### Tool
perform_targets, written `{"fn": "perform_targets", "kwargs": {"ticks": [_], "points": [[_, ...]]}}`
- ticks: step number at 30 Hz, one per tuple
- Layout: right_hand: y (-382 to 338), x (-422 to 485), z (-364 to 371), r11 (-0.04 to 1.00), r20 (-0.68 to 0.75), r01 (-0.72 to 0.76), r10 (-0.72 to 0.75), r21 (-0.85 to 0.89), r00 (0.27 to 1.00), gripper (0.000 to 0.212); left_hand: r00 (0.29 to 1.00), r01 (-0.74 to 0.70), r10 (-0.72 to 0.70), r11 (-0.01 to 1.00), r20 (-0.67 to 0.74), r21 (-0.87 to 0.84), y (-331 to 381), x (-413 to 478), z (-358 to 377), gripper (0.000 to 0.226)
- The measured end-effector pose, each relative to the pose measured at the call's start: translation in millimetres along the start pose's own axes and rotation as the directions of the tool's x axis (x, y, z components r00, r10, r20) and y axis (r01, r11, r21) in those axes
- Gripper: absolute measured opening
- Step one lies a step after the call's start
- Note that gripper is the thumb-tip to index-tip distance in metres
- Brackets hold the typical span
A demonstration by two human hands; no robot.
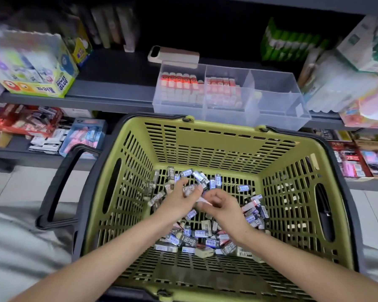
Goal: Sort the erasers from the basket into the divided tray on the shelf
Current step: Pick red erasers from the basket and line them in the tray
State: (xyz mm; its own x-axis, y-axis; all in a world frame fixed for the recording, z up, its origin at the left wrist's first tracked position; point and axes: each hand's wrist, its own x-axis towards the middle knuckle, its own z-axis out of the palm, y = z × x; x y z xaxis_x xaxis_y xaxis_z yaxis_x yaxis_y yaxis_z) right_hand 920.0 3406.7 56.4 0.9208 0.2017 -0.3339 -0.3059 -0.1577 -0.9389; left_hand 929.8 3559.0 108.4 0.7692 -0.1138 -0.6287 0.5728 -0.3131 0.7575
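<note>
A green basket (205, 136) with a black rim holds several small erasers (196, 238) in blue, black and grey sleeves. Both my hands are low inside it, over the pile. My left hand (179, 201) curls its fingers round a few erasers. My right hand (223, 205) pinches a small white and red eraser (202, 200) between thumb and fingers, right against my left hand. On the shelf behind stands the clear divided tray (277, 105). Its left and middle compartments hold rows of red and white erasers (179, 83); the right compartment looks nearly bare.
A beige device (172, 54) lies behind the tray. A glue box (35, 68) sits at the shelf's left, bagged goods (345, 88) at its right. Lower shelves hold more stationery boxes (83, 136). The basket's black handle (59, 188) hangs down at left over a tiled floor.
</note>
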Motion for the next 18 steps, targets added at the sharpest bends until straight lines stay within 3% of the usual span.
{"fn": "perform_targets", "kwargs": {"ticks": [2, 3, 4, 5, 6, 7, 8, 9, 10, 13, 16, 18], "points": [[-10, -6, 0, 0.994, 0.163, -0.017, -0.001, 0.105, 0.987, 0.013, 1.0, -0.012, 0.012, 0.985, -0.004, -0.173, -2, 2, 13, 0.047], [-14, -6, -7, 0.998, 0.221, -0.032, 0.019, 0.053, 0.975, 0.011, 0.999, -0.037, 0.032, 0.978, -0.023, -0.207, -2, 4, 16, 0.041], [-13, -1, -18, 0.995, 0.218, -0.008, 0.03, -0.099, 0.976, 0.009, 0.998, -0.05, 0.043, 0.969, -0.036, -0.242, -3, 7, 15, 0.036], [-10, 6, -34, 0.931, 0.158, 0.021, 0.04, -0.364, 0.987, 0.01, 0.999, -0.046, 0.038, 0.957, -0.035, -0.286, -4, 9, 13, 0.034], [-6, 14, -51, 0.743, 0.094, 0.023, 0.053, -0.669, 0.994, 0.013, 0.999, -0.032, 0.026, 0.944, -0.023, -0.329, -4, 11, 9, 0.033], [-2, 22, -66, 0.468, 0.049, 0.0, 0.093, -0.883, 0.994, 0.021, 1.0, -0.014, 0.012, 0.936, -0.007, -0.352, -4, 12, 6, 0.031], [3, 27, -77, 0.226, 0.026, -0.006, 0.137, -0.974, 0.99, 0.029, 1.0, 0.002, 0.0, 0.939, 0.005, -0.343, -3, 14, 3, 0.029], [9, 30, -84, 0.089, 0.034, 0.017, 0.192, -0.996, 0.981, 0.034, 1.0, 0.015, -0.011, 0.949, 0.016, -0.316, -3, 14, 1, 0.026], [15, 33, -88, 0.051, 0.051, 0.039, 0.245, -0.998, 0.968, 0.035, 1.0, 0.025, -0.019, 0.954, 0.022, -0.298, -3, 16, 0, 0.025], [18, 37, -92, 0.076, 0.076, 0.057, 0.279, -0.995, 0.957, 0.027, 0.997, 0.073, -0.06, 0.949, 0.049, -0.306, -3, 20, 0, 0.022], [13, 34, -92, 0.055, 0.059, 0.043, 0.338, -0.998, 0.939, 0.005, 0.993, 0.114, -0.101, 0.938, 0.055, -0.327, -8, 24, -1, 0.023], [9, 33, -92, 0.074, 0.035, 0.009, 0.363, -0.997, 0.931, 0.019, 0.994, 0.108, -0.095, 0.936, 0.055, -0.335, -10, 26, -1, 0.021]]}}
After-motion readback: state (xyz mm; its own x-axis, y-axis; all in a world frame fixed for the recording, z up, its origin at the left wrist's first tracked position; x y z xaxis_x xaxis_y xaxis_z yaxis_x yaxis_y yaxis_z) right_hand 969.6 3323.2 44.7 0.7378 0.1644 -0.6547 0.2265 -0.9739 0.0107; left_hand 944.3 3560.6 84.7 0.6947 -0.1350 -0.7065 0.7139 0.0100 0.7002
